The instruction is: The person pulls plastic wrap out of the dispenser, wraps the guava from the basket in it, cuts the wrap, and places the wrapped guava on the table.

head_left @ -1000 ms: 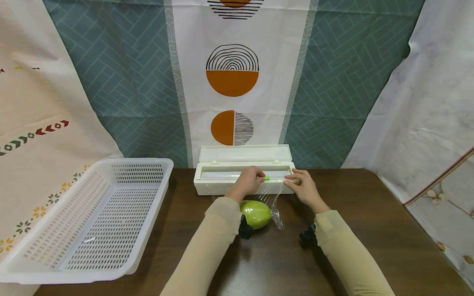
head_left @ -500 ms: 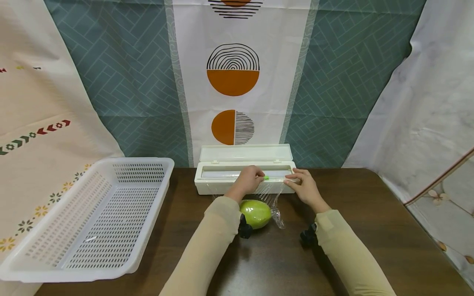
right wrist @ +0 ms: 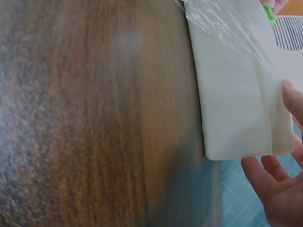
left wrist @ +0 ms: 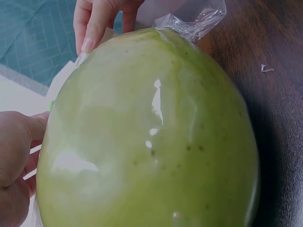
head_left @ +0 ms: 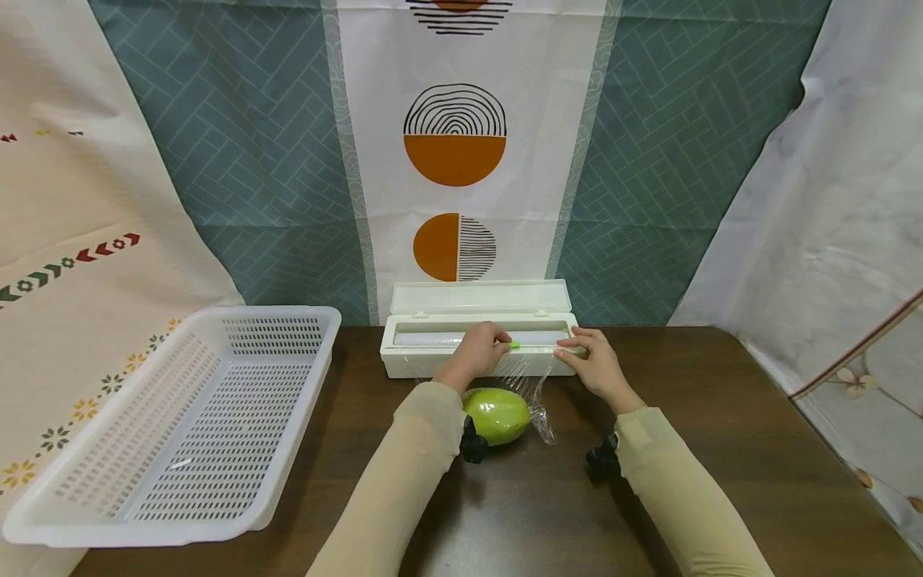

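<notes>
A white cling film dispenser point(head_left: 407, 365) stands near the table's back edge, its lid raised and the film roll showing inside. My left hand point(head_left: 481, 350) pinches the small green slide cutter point(head_left: 514, 344) on its front rail. With thumb and fingers, my right hand point(head_left: 597, 369) grips the dispenser's right end, as the right wrist view also shows. Clear cling film point(right wrist: 222, 26) hangs down the front and runs to a green oval fruit point(head_left: 497, 417), which it covers. That fruit lies on the table below my left wrist and fills much of the left wrist view.
A white perforated plastic basket point(head_left: 294, 449) stands on the left. A small scrap of film point(left wrist: 266, 69) lies on the dark wooden table point(head_left: 534, 521). Patterned cloth point(head_left: 274, 160) hangs directly behind the dispenser.
My left hand and the green slide cutter have shifted slightly left along the rail. The right hand keeps its hold on the dispenser's end.
</notes>
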Demonstrator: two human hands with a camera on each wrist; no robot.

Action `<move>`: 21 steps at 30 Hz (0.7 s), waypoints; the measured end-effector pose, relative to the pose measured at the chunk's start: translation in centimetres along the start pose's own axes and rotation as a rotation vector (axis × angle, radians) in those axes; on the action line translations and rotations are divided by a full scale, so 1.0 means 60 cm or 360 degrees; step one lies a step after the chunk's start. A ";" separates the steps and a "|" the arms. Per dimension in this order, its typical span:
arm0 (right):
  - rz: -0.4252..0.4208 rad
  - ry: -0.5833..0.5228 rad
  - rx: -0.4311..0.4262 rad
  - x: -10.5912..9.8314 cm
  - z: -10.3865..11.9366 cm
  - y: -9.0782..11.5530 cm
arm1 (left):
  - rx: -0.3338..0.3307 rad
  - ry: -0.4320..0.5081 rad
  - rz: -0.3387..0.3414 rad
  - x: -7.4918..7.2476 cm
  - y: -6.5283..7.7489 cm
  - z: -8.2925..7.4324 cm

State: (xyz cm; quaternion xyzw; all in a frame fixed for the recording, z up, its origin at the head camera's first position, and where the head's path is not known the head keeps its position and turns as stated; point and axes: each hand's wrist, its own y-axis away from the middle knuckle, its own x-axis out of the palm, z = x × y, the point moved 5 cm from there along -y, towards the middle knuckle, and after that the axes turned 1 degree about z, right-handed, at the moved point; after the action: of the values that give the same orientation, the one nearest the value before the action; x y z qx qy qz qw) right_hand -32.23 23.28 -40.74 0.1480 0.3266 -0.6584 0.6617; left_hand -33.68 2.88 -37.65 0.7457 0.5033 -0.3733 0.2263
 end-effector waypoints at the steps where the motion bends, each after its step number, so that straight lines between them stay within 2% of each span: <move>1: 0.0003 0.0001 0.0003 0.000 0.000 0.000 | 0.0001 -0.0001 -0.0002 0.000 0.000 0.000; 21: 0.0003 0.0005 0.0007 0.001 -0.002 -0.001 | -0.0019 0.0029 -0.0011 0.001 -0.001 0.011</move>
State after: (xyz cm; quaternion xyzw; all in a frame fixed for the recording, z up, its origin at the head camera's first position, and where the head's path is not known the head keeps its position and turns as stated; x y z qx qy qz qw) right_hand -32.29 23.34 -40.86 0.1509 0.3260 -0.6583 0.6615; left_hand -33.93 2.46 -38.10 0.7461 0.5100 -0.3643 0.2249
